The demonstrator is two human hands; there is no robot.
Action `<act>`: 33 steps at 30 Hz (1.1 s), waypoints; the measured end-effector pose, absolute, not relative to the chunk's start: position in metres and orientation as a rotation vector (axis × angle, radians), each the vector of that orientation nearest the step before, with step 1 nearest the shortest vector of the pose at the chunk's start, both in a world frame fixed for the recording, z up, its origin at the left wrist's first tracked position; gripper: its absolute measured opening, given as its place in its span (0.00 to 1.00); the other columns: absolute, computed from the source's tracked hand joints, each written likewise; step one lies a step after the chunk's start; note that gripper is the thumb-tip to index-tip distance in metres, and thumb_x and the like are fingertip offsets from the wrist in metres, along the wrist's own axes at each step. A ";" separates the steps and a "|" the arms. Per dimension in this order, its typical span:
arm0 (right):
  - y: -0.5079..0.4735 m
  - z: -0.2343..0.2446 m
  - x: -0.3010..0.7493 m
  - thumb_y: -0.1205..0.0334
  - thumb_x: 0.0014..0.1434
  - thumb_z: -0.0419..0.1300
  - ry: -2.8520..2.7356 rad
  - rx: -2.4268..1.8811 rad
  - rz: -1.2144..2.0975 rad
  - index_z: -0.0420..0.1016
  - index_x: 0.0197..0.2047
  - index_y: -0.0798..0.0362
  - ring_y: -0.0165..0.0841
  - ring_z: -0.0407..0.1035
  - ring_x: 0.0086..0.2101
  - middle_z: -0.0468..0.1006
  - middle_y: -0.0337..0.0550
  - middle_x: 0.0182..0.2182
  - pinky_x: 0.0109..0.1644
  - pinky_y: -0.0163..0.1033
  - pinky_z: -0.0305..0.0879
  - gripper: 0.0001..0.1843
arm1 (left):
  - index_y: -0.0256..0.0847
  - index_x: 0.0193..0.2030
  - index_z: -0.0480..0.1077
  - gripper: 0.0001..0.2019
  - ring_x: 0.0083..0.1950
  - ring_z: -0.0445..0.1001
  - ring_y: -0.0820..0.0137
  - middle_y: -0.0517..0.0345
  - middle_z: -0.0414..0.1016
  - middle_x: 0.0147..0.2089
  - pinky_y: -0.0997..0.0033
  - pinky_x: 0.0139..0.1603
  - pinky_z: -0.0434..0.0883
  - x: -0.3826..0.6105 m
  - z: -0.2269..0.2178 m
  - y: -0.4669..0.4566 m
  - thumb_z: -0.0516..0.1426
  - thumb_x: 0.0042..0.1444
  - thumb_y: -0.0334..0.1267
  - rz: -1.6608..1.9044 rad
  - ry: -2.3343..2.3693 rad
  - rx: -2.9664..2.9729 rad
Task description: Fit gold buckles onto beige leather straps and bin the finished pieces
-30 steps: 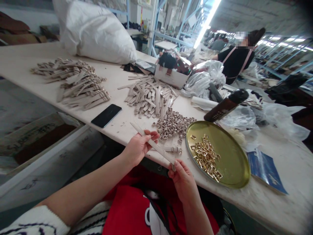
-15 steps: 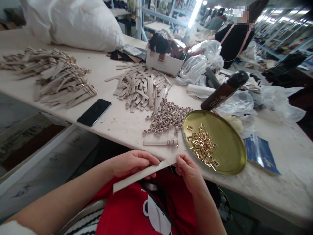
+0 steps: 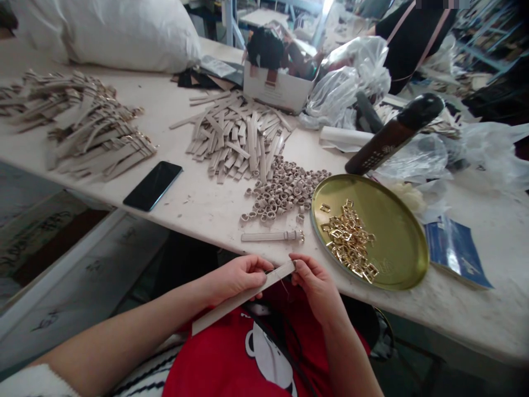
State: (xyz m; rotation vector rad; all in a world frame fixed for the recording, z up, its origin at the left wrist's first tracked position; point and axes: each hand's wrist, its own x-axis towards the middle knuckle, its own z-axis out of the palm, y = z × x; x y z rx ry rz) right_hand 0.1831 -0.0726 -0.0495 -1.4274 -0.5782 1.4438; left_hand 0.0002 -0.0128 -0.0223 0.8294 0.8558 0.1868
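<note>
A flat beige strap [image 3: 231,306] lies slantwise over my lap, its far end up at the table's edge. My left hand [image 3: 243,278] pinches it partway along, thumb on top. At the upper end, my right hand [image 3: 309,278] grips the strap between thumb and fingers; a thin loose thread hangs beneath. Just beyond my hands, a strap with a gold buckle [image 3: 270,237] rests on the table. Behind that is a heap of small beige loops [image 3: 285,190]. Gold buckles [image 3: 349,242] lie in a round gold tray [image 3: 397,242] to the right.
Loose straps [image 3: 239,138] are piled mid-table, with buckled straps [image 3: 95,127] at the left. A phone [image 3: 152,186] lies near the front edge. A dark brown bottle [image 3: 392,135] leans behind the tray, beside a blue packet [image 3: 457,251]. Farther back stand a white box [image 3: 276,88] and plastic bags.
My right hand has closed more of its fingers around the strap's upper end, which looks folded over now. The view has tipped slightly downward.
</note>
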 end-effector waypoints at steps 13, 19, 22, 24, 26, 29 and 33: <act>-0.074 -0.048 0.183 0.53 0.44 0.66 -0.386 -1.383 1.427 0.72 0.34 0.52 0.24 0.66 0.26 0.72 0.37 0.28 0.32 0.31 0.67 0.16 | 0.35 0.39 0.67 0.12 0.22 0.66 0.80 0.62 0.69 0.28 0.82 0.21 0.63 0.002 -0.021 -0.012 0.56 0.45 0.33 0.189 0.939 0.779; -0.080 -0.051 0.178 0.56 0.44 0.67 -0.400 -1.383 1.442 0.65 0.28 0.53 0.23 0.63 0.23 0.69 0.33 0.22 0.28 0.28 0.63 0.15 | 0.36 0.37 0.68 0.12 0.24 0.69 0.78 0.60 0.70 0.26 0.82 0.23 0.67 0.001 -0.017 -0.012 0.53 0.44 0.27 0.232 0.948 0.597; -0.083 -0.053 0.175 0.55 0.44 0.66 -0.417 -1.392 1.455 0.64 0.26 0.53 0.23 0.62 0.23 0.68 0.34 0.23 0.27 0.27 0.63 0.15 | 0.35 0.37 0.69 0.13 0.24 0.69 0.80 0.59 0.70 0.27 0.84 0.25 0.69 -0.001 -0.014 -0.010 0.52 0.43 0.24 0.246 0.885 0.466; -0.085 -0.055 0.173 0.55 0.44 0.67 -0.424 -1.398 1.453 0.64 0.25 0.54 0.23 0.62 0.24 0.69 0.35 0.25 0.27 0.27 0.62 0.16 | 0.34 0.36 0.69 0.13 0.27 0.70 0.79 0.58 0.70 0.29 0.83 0.28 0.71 -0.002 -0.012 -0.008 0.51 0.42 0.23 0.287 0.825 0.393; -0.086 -0.056 0.171 0.55 0.44 0.67 -0.425 -1.396 1.443 0.63 0.25 0.54 0.23 0.62 0.24 0.69 0.35 0.26 0.26 0.28 0.62 0.16 | 0.34 0.36 0.69 0.14 0.31 0.71 0.77 0.57 0.71 0.32 0.80 0.32 0.73 -0.002 -0.012 -0.006 0.52 0.42 0.22 0.335 0.779 0.342; -0.087 -0.055 0.169 0.55 0.43 0.67 -0.427 -1.390 1.438 0.62 0.25 0.53 0.23 0.62 0.24 0.69 0.35 0.26 0.26 0.28 0.61 0.17 | 0.34 0.37 0.69 0.15 0.35 0.71 0.76 0.56 0.71 0.34 0.79 0.34 0.73 -0.002 -0.012 -0.005 0.51 0.42 0.20 0.389 0.760 0.314; -0.090 -0.053 0.164 0.55 0.42 0.67 -0.435 -1.401 1.438 0.63 0.25 0.53 0.24 0.62 0.23 0.69 0.36 0.27 0.26 0.29 0.61 0.17 | 0.33 0.38 0.67 0.15 0.36 0.72 0.75 0.54 0.71 0.34 0.78 0.36 0.73 -0.001 -0.009 -0.005 0.49 0.43 0.19 0.412 0.746 0.300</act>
